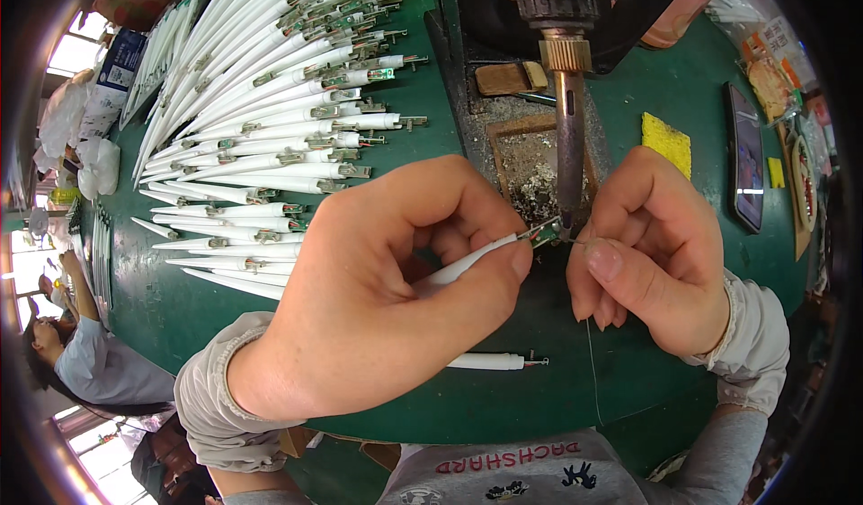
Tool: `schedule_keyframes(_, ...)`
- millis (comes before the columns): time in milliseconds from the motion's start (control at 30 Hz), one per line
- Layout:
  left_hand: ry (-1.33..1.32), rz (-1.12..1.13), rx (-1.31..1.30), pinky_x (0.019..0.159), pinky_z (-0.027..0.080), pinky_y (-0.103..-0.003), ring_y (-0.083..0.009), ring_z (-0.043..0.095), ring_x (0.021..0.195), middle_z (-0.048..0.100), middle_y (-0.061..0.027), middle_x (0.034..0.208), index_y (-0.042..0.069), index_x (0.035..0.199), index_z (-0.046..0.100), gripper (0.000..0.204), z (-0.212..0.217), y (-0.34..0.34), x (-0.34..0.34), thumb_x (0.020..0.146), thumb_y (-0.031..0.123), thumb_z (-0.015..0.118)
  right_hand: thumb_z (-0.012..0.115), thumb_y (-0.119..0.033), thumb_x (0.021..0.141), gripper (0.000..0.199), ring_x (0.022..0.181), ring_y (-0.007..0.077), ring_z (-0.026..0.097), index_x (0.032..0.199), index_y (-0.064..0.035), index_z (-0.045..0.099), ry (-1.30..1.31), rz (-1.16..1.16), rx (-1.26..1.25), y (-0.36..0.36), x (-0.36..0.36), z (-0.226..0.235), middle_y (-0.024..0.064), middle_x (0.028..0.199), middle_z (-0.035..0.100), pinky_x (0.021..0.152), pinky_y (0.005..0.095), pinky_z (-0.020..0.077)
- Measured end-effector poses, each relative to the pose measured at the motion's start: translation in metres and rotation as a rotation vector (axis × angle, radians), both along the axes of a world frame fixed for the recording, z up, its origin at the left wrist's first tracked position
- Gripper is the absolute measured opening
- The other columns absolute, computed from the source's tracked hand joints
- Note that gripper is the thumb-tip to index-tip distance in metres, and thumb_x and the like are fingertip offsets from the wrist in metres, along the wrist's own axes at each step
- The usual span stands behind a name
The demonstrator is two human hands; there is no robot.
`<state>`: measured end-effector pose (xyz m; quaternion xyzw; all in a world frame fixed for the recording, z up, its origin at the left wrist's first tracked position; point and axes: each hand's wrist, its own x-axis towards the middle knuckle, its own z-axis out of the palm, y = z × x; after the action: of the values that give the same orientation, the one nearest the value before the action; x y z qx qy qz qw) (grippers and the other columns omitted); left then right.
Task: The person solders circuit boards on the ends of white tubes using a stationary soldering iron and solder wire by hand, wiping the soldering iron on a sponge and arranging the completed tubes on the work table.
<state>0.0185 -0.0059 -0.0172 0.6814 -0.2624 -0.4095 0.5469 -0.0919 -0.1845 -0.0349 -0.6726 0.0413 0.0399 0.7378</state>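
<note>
My left hand [395, 280] is closed around a white pen-like tube [472, 260]. From its end a small green circuit board [545, 233] with thin wires sticks out. Between thumb and forefinger, my right hand [652, 244] pinches a thin solder wire [593, 370], whose tail hangs down over the table. The wire's upper end meets the board right at the tip of a soldering iron [569, 136], which points downward from a holder. Another white tube [490, 361] with a metal end lies below my left hand.
Many similar white tubes [261, 127] lie fanned out at the left on the green table [431, 406]. Beneath the iron sits a solder-spattered tray [497, 159]. A yellow sponge [666, 143] and a phone [744, 159] lie at the right. Another person [99, 361] works at the far left.
</note>
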Motion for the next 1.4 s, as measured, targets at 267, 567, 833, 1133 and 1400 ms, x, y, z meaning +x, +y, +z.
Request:
schedule_keyframes(267, 0.099, 0.017, -0.047, 0.054, 0.041, -0.018, -0.0062, 0.052, 0.064, 0.057, -0.0062, 0.078, -0.004, 0.087, 0.055, 0.01, 0.002, -0.004, 0.0, 0.079, 0.0, 0.06, 0.051, -0.017, 0.089, 0.021, 0.046, 0.0084, 0.049, 0.089, -0.004, 0.035, -0.014, 0.006, -0.02, 0.002, 0.001, -0.001, 0.011, 0.063, 0.057, 0.041, 0.0176, 0.0369)
schedule_keyframes(567, 0.132, 0.021, -0.035, 0.052, 0.039, -0.017, -0.0055, 0.051, 0.059, 0.058, -0.0054, 0.074, -0.003, 0.087, 0.055, 0.011, 0.0, -0.006, -0.001, 0.08, 0.002, 0.061, 0.049, -0.018, 0.09, 0.02, 0.045, 0.0088, 0.049, 0.089, -0.0046, 0.034, -0.02, 0.0, -0.034, 0.004, 0.001, 0.001, 0.0115, 0.062, 0.056, 0.041, 0.0181, 0.037)
schedule_keyframes(833, 0.208, 0.062, 0.048, 0.052, 0.039, -0.017, -0.0045, 0.051, 0.06, 0.058, -0.0036, 0.073, -0.003, 0.088, 0.054, 0.013, 0.004, 0.0, 0.003, 0.078, 0.001, 0.062, 0.049, -0.022, 0.09, 0.023, 0.042, 0.0078, 0.045, 0.088, -0.0052, 0.033, 0.059, -0.009, -0.049, -0.003, 0.0, 0.002, 0.0102, 0.059, 0.055, 0.04, 0.0176, 0.0348)
schedule_keyframes(1133, 0.148, 0.023, 0.057, 0.058, 0.039, -0.017, -0.0027, 0.051, 0.066, 0.056, 0.0004, 0.073, -0.001, 0.088, 0.054, 0.012, 0.0, -0.003, 0.0, 0.078, -0.001, 0.061, 0.049, -0.027, 0.09, 0.026, 0.037, 0.0053, 0.036, 0.088, -0.0063, 0.034, -0.01, -0.074, -0.04, -0.006, -0.002, 0.0, 0.0049, 0.05, 0.047, 0.037, 0.0169, 0.0273)
schedule_keyframes(1400, 0.237, 0.045, 0.021, 0.044, 0.034, -0.016, -0.0035, 0.049, 0.054, 0.057, -0.0022, 0.072, 0.001, 0.091, 0.053, 0.016, 0.003, -0.008, 0.002, 0.079, 0.004, 0.063, 0.05, -0.029, 0.09, 0.028, 0.036, 0.0052, 0.035, 0.087, -0.0075, 0.033, -0.032, -0.132, -0.045, -0.002, -0.001, 0.001, 0.0036, 0.049, 0.045, 0.035, 0.0167, 0.0243)
